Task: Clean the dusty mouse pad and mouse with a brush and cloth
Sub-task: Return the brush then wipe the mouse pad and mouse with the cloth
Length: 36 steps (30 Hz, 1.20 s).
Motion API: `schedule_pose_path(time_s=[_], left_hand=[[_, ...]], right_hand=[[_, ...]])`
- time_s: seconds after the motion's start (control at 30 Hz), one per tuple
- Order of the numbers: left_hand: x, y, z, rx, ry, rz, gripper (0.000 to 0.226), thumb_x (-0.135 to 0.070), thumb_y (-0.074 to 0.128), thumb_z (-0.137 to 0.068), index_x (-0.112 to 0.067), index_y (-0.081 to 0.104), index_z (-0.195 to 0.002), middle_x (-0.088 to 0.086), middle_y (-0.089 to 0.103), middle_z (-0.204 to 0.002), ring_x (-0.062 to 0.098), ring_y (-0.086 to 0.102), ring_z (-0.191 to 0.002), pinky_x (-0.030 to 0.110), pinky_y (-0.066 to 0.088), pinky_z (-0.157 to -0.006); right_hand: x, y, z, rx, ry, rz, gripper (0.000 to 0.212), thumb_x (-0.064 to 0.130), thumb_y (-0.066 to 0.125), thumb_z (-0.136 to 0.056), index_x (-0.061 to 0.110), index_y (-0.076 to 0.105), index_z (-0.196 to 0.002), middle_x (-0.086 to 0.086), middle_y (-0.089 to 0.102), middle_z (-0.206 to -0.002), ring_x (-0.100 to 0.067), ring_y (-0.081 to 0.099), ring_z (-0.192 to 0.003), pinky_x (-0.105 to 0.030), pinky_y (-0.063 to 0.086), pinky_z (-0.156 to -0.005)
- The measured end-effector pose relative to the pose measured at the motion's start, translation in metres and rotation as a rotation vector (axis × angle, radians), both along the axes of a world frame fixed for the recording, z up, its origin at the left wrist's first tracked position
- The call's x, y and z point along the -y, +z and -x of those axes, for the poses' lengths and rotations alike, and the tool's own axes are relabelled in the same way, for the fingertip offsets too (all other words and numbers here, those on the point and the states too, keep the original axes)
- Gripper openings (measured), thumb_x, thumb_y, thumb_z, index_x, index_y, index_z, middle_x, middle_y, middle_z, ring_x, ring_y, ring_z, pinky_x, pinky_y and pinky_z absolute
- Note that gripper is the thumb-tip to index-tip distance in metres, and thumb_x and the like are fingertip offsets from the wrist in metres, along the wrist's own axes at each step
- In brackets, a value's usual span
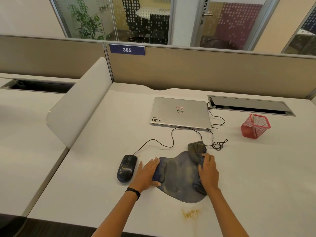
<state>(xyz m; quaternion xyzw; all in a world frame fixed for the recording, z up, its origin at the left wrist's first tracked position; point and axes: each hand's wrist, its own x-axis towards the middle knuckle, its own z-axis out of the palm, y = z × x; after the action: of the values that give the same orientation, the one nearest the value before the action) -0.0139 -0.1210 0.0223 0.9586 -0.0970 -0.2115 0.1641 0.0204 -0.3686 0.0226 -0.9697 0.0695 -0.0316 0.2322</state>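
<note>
A white bench carries a closed laptop toward its far edge. The dusty mouse pad lies near the front edge. A red mesh cup stands toward the right edge. The mouse lies left of the pad, its cable end pointing away. The left hand presses flat on the pad and the right hand grips a cloth on it.

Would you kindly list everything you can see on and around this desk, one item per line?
dusty dark blue mouse pad: one, blue-grey, desk front centre
crumpled grey cloth: one, grey, on the pad's far right part
black wired mouse: one, black with yellow specks, left of the pad
closed silver laptop: one, silver, behind the pad
red mesh pen holder: one, red, far right
yellow dust smear: one, yellow, nearer than the pad
white desk: one, white, under everything
blue 385 sign: one, blue, on the partition
left hand: flat on the pad's left edge
right hand: holds the cloth
</note>
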Motion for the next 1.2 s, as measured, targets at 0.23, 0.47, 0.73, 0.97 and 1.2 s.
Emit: schedule_pose_path(time_s=[0.23, 0.47, 0.73, 0.97, 1.2], left_hand=[[0.002, 0.004, 0.001, 0.012, -0.002, -0.01, 0.094, -0.046, 0.059, -0.088, -0.017, -0.002, -0.152, -0.001, -0.003, -0.162, 0.017, 0.001, -0.15, 0.046, -0.004, -0.119], [0.001, 0.005, 0.002, 0.009, 0.005, -0.01, 0.095, -0.043, 0.061, -0.087, -0.018, -0.003, -0.152, -0.001, -0.003, -0.162, 0.017, -0.001, -0.15, 0.046, -0.006, -0.119], [0.0, 0.007, 0.005, 0.002, 0.006, 0.01, 0.092, -0.045, 0.058, -0.089, -0.018, -0.003, -0.152, -0.002, -0.003, -0.162, 0.017, 0.0, -0.15, 0.047, -0.004, -0.12], [0.003, 0.011, 0.005, 0.006, 0.005, -0.026, 0.091, -0.047, 0.056, -0.089, -0.018, -0.002, -0.152, -0.001, -0.002, -0.162, 0.018, 0.001, -0.15, 0.047, -0.005, -0.12], [0.004, 0.01, 0.003, 0.026, 0.039, 0.0, 0.094, -0.042, 0.066, -0.083, -0.021, 0.005, -0.152, -0.003, 0.007, -0.161, 0.018, 0.007, -0.149, 0.049, -0.006, -0.119]], right_hand=[[-0.059, 0.01, 0.013, -0.038, 0.12, -0.264, 0.06, 0.018, 0.061, -0.087, 0.017, 0.032, -0.139, -0.004, 0.052, -0.131, -0.024, 0.056, -0.114, -0.036, 0.049, -0.09], [-0.083, -0.01, 0.031, -0.005, 0.274, -0.063, 0.035, 0.015, 0.054, -0.089, 0.013, 0.047, -0.123, -0.004, 0.051, -0.124, -0.021, 0.054, -0.102, -0.029, 0.048, -0.072], [-0.016, -0.004, 0.0, 0.026, 0.034, -0.067, 0.037, 0.01, 0.057, -0.087, 0.008, 0.048, -0.122, -0.012, 0.052, -0.121, -0.033, 0.054, -0.107, -0.04, 0.048, -0.073], [-0.031, 0.016, -0.015, 0.001, -0.045, -0.317, 0.063, 0.007, 0.061, -0.084, 0.013, 0.031, -0.138, -0.014, 0.055, -0.128, -0.036, 0.057, -0.11, -0.041, 0.049, -0.086], [-0.103, -0.002, 0.033, -0.095, 0.194, -0.324, 0.036, 0.015, 0.058, -0.087, 0.017, 0.042, -0.12, -0.001, 0.058, -0.105, -0.019, 0.06, -0.096, -0.021, 0.044, -0.072]])
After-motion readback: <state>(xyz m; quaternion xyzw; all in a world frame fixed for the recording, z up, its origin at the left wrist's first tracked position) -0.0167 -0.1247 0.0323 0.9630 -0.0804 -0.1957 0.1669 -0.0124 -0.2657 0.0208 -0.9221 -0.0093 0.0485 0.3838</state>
